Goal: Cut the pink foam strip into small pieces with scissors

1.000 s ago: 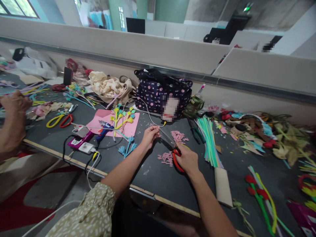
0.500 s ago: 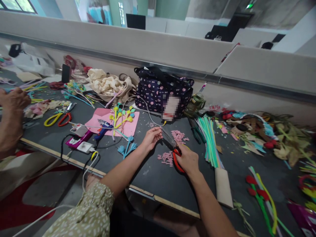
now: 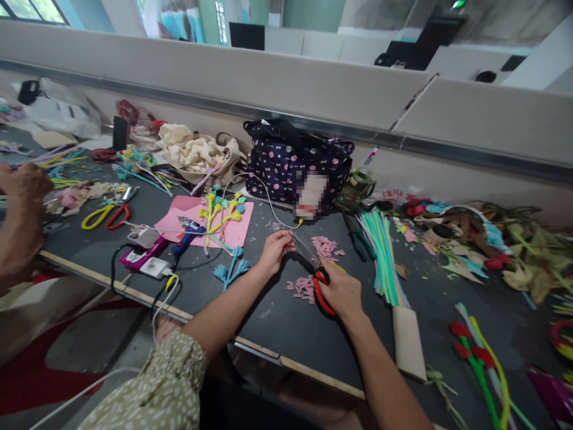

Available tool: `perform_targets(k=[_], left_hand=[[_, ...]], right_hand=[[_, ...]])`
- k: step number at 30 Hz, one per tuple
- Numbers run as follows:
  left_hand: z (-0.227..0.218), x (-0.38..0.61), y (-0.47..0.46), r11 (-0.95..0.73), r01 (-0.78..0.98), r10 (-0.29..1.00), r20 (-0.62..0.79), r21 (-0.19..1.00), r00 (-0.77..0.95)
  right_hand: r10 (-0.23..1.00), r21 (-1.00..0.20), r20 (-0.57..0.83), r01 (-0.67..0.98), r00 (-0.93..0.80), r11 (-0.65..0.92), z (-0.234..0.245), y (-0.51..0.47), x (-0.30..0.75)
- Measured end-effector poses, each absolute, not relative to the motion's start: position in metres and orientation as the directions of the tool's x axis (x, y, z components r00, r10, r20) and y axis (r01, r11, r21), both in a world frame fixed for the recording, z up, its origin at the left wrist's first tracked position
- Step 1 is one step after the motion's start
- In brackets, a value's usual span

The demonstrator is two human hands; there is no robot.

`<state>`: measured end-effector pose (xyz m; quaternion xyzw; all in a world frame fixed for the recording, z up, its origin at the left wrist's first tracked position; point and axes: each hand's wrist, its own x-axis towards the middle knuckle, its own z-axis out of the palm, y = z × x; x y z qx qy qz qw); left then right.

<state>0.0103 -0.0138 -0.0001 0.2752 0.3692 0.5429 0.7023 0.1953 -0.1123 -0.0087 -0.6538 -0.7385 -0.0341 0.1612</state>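
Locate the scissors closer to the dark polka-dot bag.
In the head view, the scissors are just right of centre, in the right hand, blades pointing toward the left hand, with small pink pieces piled on either side.

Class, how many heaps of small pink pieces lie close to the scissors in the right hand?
2: the far heap lies beyond the scissors, and the near heap lies on their near side. The right hand may hide more pieces.

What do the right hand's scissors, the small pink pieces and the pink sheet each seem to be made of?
Scissors: likely steel blades, by their grey sheen; the smooth red handle looks plastic.
Pink pieces: matte, perhaps chenille or felt, too small to tell.
Pink sheet: probably paper, thin with crisp edges.
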Motion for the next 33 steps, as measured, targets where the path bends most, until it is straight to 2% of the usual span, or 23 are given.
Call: perform_targets(k=[6,17,33], left_hand=[[-0.0001,0.01,-0.0152,0.208,-0.556,0.978,-0.17,0.805,0.12],[0.0072,0.009,-0.0169,0.16,-0.525,0.986,-0.164,0.836,0.04],[0.0045,0.0096,-0.0164,0.198,-0.484,0.979,-0.198,0.853,0.052]], right_hand=[[0.959,-0.155,0.268,0.978,-0.091,0.137,-0.0077,-0.1125,0.1951],[0.953,-0.142,0.293,0.982,-0.077,0.123,-0.0063,-0.1122,0.1965],[0.957,-0.072,0.266,0.988,-0.113,0.137,-0.0079,-0.1126,0.1963]])
